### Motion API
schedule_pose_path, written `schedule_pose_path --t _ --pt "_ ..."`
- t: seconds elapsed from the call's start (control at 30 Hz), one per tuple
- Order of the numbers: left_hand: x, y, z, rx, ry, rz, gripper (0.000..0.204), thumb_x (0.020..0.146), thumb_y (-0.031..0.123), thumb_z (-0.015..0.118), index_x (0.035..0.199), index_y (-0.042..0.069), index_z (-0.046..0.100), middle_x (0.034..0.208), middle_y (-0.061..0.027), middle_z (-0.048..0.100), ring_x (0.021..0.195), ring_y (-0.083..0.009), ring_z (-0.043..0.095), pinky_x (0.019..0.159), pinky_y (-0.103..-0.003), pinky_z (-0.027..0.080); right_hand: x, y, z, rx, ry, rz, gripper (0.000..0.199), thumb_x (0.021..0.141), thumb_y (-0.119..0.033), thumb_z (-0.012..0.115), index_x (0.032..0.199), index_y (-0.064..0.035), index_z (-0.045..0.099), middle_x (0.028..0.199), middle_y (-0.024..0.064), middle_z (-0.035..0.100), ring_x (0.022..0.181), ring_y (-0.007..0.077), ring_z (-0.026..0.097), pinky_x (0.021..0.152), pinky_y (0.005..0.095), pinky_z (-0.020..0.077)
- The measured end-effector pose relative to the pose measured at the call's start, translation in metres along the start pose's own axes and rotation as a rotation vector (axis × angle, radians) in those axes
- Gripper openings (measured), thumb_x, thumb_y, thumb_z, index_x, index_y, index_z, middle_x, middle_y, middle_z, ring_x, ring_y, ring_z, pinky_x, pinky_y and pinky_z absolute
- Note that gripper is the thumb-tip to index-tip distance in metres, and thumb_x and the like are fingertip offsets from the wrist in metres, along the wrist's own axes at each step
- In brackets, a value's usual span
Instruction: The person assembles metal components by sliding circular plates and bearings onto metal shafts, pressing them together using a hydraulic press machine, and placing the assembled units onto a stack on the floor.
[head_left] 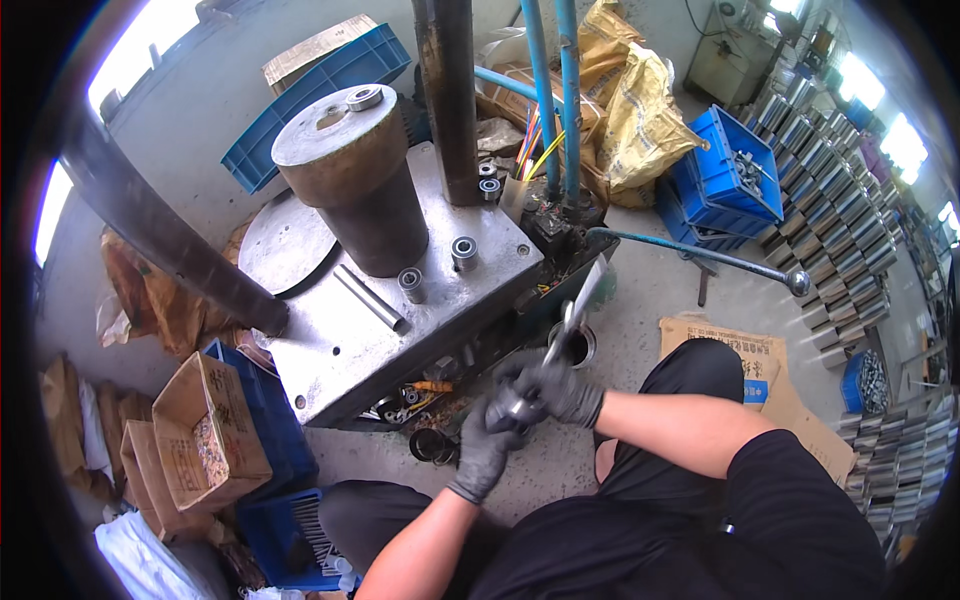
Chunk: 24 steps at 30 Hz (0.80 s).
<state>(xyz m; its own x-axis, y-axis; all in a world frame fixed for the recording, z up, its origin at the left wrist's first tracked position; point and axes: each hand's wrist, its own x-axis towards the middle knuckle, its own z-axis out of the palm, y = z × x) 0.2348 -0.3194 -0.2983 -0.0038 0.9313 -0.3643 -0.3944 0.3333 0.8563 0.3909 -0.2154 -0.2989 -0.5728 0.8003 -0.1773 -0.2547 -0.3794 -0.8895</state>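
Both hands, in dark gloves, are together just in front of the steel press table. A long metal shaft slants up and away from them, its far tip near the blue lever. My right hand is closed round its lower part. My left hand grips the near end, where a round metal piece shows between the gloves; its exact kind is partly hidden. On the table stand a bearing and another bearing. A bare steel rod lies beside them.
A thick steel cylinder rises from the table with a bearing on top. The blue lever juts rightward. Blue crates, stacked metal tubes, cardboard and an open carton surround me. Dark rings lie below.
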Motion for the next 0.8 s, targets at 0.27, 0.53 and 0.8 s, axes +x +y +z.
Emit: schedule_pose_path --t 0.27,0.53,0.8 --pt "0.001 0.033 -0.002 0.298 -0.118 0.005 0.06 0.062 -0.009 0.068 0.12 0.004 0.064 0.112 -0.0085 0.069 0.105 -0.0202 0.068 0.09 -0.032 0.057 -0.007 -0.023 -0.021 -0.198 0.134 0.065 0.028 0.091 -0.009 0.066 0.117 0.0012 0.069 0.097 0.0064 0.072 0.085 0.0129 0.068 0.075 0.028 0.0566" --pt "0.003 0.027 0.006 -0.007 -0.183 0.001 0.057 0.087 0.022 0.082 0.132 -0.001 0.057 0.11 -0.0098 0.069 0.094 -0.0156 0.07 0.082 -0.032 0.06 0.004 -0.024 -0.026 -0.758 0.278 -0.397 0.027 0.088 -0.001 0.064 0.115 -0.0019 0.068 0.1 0.0061 0.069 0.082 0.0143 0.066 0.074 0.0287 0.0553" --pt "-0.005 0.036 0.005 0.793 -0.085 0.304 0.043 0.086 0.02 0.081 0.123 0.003 0.066 0.095 -0.0126 0.07 0.062 -0.0203 0.067 0.051 -0.035 0.055 0.005 -0.025 -0.01 -1.004 0.28 -0.298 0.028 0.085 -0.014 0.07 0.112 -0.0079 0.071 0.102 0.0109 0.075 0.096 0.0274 0.073 0.089 0.0368 0.0565"
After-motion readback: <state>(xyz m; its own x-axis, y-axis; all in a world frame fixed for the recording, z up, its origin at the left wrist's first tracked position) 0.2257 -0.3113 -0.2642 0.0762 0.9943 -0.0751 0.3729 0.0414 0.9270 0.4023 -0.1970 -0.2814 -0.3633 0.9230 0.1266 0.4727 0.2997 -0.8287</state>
